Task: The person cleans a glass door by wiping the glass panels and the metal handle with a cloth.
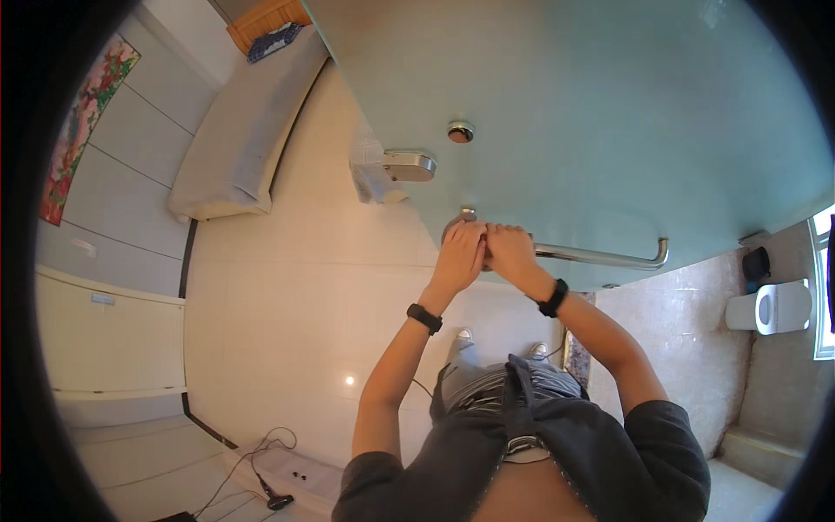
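A frosted glass door (587, 130) stands in front of me, with a long metal bar handle (600, 255) across its lower part. My left hand (462, 251) and my right hand (512, 251) meet near the handle's left end. Both curl over what looks like a brownish cloth (451, 230) wrapped on the bar; the fingers hide most of it. Just above the hands shows the handle's metal mount (468, 212). Higher on the glass are a round metal fitting (460, 132) and a metal door lock (409, 166) at the edge.
A covered bed (235, 130) lies to the left, beyond the pale tiled floor (293, 293). To the right, past a stone threshold (577, 352), a white toilet (773, 308) stands near a dark bin (756, 263). A corded hair dryer (277, 501) rests at the lower left.
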Tool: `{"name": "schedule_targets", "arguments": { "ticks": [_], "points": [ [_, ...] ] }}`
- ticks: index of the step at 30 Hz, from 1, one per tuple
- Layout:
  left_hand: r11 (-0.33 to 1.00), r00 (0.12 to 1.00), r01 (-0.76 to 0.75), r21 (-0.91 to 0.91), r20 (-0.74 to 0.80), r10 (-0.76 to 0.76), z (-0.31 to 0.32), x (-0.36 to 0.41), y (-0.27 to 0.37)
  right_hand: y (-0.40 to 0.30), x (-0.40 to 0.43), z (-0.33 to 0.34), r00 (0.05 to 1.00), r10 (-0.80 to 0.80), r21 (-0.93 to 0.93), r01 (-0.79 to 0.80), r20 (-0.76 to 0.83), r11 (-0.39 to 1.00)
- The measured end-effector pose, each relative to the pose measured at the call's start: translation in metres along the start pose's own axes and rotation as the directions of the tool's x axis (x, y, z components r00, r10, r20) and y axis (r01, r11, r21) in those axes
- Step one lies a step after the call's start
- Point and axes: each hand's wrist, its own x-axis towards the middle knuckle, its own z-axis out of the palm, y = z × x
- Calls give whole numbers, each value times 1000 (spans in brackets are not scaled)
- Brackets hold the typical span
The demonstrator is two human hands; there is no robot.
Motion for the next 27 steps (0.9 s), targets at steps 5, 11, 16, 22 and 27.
{"name": "schedule_targets", "arguments": {
  "ticks": [5,11,16,22,27],
  "points": [
    [987,992,111,-116,74,-103,-5,17,-25,-19,21,5,994,101,21,-101,-29,995],
    [989,997,73,-129,33,-69,9,8,-24,-13,12,4,991,131,127,-129,-8,983],
    [997,990,26,70,137,-35,24,-12,26,24,-39,-17,991,-3,92,16,-137,996],
    [997,943,-74,34,326,59,75,15,84,98,-99,-49,972,124,156,-93,-200,983],
    [909,901,-274,313,414,129,179,41,127,166,-153,-73,928,215,133,-182,-303,974]
  ]
}}
